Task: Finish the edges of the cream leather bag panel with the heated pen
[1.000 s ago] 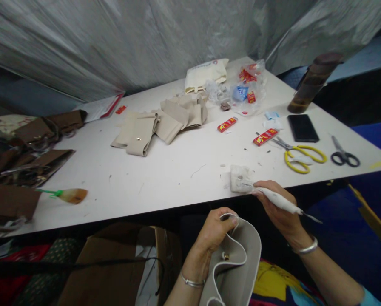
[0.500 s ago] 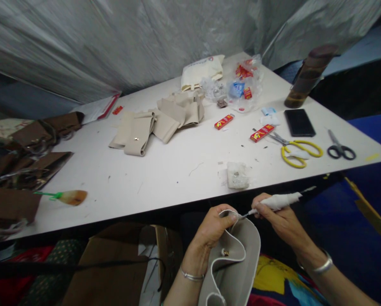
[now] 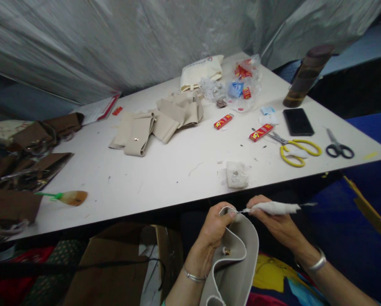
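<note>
Low in front of the table, my left hand (image 3: 215, 225) pinches the upper edge of a beige leather-like bag piece (image 3: 249, 255). The piece curls in wavy folds with pale edges, and a small gold-coloured stud (image 3: 226, 251) shows on it. My right hand (image 3: 273, 223) grips a thin metal-tipped tool (image 3: 275, 208) by its white-wrapped handle. The tool lies almost level, and its tip meets the edge right beside my left thumb. A second thin end sticks out to the right. Just above, on the table's front edge, is a whitish square pad (image 3: 237, 174).
On the table (image 3: 165, 170) lie folded beige pieces (image 3: 139, 131), red boxes (image 3: 260, 132), yellow-handled scissors (image 3: 297, 151), black-handled scissors (image 3: 339, 148), a phone (image 3: 298, 122) and a bottle (image 3: 308, 76). Brown pieces (image 3: 12, 204) and a green-tipped glue bottle (image 3: 72, 197) sit left. Below stands a cardboard box (image 3: 110, 263).
My right hand has shifted slightly left, and the tool has swung from slanted to almost level, its tip still at the edge. My left hand keeps its hold on the bag piece.
</note>
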Motion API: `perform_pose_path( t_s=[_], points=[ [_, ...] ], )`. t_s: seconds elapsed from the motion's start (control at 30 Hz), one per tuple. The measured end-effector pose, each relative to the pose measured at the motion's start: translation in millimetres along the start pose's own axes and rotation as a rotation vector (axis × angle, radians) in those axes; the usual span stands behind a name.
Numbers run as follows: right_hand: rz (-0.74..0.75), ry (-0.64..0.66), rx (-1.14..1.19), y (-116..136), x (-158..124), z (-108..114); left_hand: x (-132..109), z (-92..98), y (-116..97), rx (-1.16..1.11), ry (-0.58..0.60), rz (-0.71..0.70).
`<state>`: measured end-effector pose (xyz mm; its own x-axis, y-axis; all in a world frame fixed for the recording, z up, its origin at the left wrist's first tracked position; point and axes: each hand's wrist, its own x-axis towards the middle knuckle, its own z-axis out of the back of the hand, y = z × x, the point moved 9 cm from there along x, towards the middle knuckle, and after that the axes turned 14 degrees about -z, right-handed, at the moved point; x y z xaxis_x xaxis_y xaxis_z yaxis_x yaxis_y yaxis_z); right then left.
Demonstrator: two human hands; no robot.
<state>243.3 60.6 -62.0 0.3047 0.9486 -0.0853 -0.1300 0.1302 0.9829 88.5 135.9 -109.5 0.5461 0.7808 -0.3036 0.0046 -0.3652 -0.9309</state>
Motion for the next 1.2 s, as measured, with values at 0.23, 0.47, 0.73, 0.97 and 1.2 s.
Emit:
perform_pose_path(
  t_s=[0.23, 0.47, 0.73, 0.97, 1.2],
  points=[
    [0.391, 0.157, -0.398, 63, -31, -15, 1, -5.9, 4, -0.026, 0.033, -0.005],
    [-0.035, -0.126, -0.024, 13, -26, 16, -1, -6.1, -5, 0.134, 0.053, -0.110],
    [-0.241, -0.117, -0.092, -13, -34, -12, -10, -10.7, -26, 0.408, 0.096, -0.218],
    [-0.209, -0.140, -0.145, -27, -37, -18, -21, -20.4, -37, 0.460, 0.173, -0.254],
    [-0.140, -0.212, -0.163, -7, -43, -16, -26, -27.3, -36, 0.420, 0.172, -0.207]
  ],
)
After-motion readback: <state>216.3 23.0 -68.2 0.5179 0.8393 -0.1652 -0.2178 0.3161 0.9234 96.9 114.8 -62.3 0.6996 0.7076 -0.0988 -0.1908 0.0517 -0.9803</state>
